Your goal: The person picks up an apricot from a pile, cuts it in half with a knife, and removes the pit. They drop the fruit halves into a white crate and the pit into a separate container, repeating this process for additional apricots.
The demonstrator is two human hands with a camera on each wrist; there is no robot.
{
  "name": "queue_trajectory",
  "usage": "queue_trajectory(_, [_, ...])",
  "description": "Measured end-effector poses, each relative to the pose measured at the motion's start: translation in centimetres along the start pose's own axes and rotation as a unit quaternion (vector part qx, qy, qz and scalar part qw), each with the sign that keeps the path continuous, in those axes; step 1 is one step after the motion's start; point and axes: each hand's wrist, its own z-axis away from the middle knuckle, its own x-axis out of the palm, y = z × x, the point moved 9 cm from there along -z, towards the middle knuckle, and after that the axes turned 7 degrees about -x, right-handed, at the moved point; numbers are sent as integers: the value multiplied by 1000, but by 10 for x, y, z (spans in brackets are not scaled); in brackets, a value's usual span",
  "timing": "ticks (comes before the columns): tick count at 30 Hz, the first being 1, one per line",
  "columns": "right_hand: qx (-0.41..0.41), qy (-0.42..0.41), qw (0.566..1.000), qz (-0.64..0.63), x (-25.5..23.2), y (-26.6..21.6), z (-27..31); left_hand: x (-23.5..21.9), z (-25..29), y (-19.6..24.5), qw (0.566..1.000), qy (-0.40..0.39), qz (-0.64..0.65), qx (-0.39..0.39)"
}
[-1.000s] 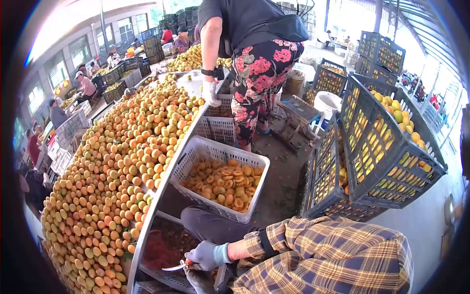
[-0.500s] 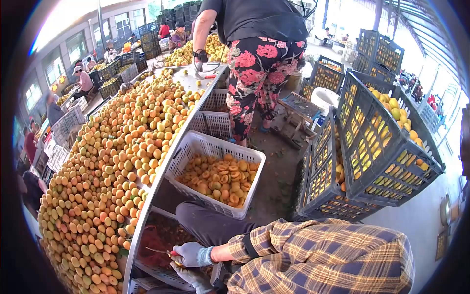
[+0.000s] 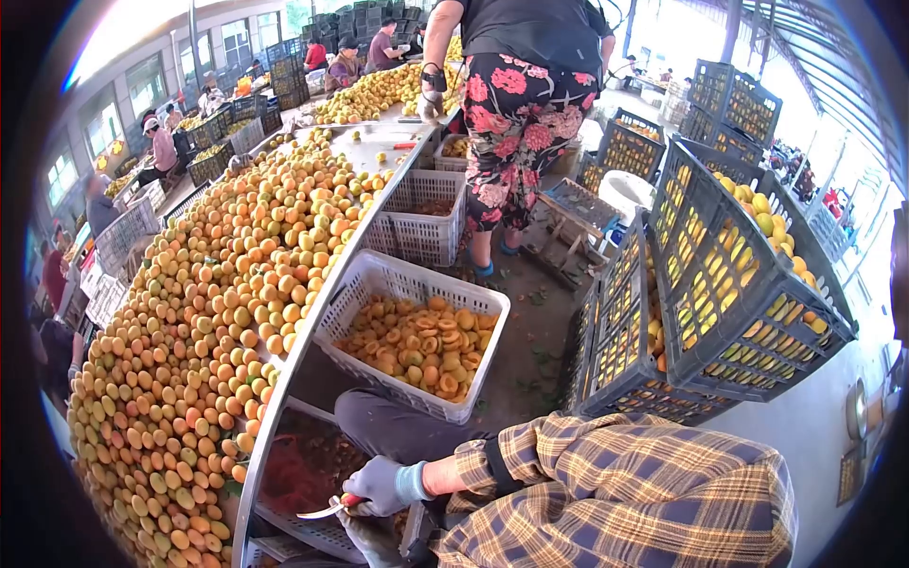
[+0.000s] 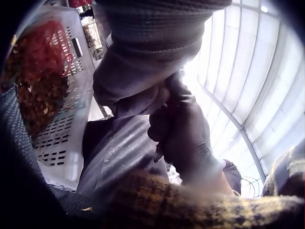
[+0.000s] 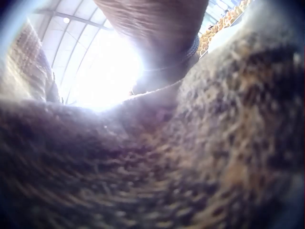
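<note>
My gloved right hand (image 3: 381, 486) grips the red handle of a knife (image 3: 324, 512), whose curved blade points left over a white crate under the table edge. My gloved left hand (image 3: 372, 540) is just below it, partly cut off by the sleeve and frame. The left wrist view has the left hand (image 4: 147, 62) large at the top, its fingers bent and meeting the right hand (image 4: 183, 126); I cannot tell what is between them. Many whole apricots (image 3: 204, 379) cover the metal-edged table to the left. Plaid sleeve cloth fills most of the right wrist view.
A white crate (image 3: 488, 374) of apricot halves stands past my knee. The crate (image 4: 71, 124) beneath the table holds brown pits and a red mesh bag (image 4: 47, 50). Black crates of fruit (image 3: 748, 284) rise at right. A person in flowered trousers (image 3: 525, 142) stands ahead.
The knife and my right hand shifted left, then slightly back right, staying close to the left hand. The standing person's gloved hand moved farther along the table; a red-handled tool now lies there.
</note>
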Motion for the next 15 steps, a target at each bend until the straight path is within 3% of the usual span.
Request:
queue_trajectory(6, [61,43,997,-10,17,5,-1,-6,6,4,989,29,-115,89])
queue_trajectory(8, [82,20,996,-6,20,5,-3,16,18,18,992,51,-74,87])
queue_trajectory(10, [128,52,989,-49,16,11,-4,24,19,22,993,72,-31,86])
queue_trajectory(11, [207,48,972,-102,18,27,-4,28,12,20,993,54,-72,76])
queue_trajectory(14, [190,43,967,-164,26,35,-6,34,9,21,990,36,-113,70])
queue_trajectory(15, [198,56,950,-236,27,40,-4,41,10,16,999,50,-4,4])
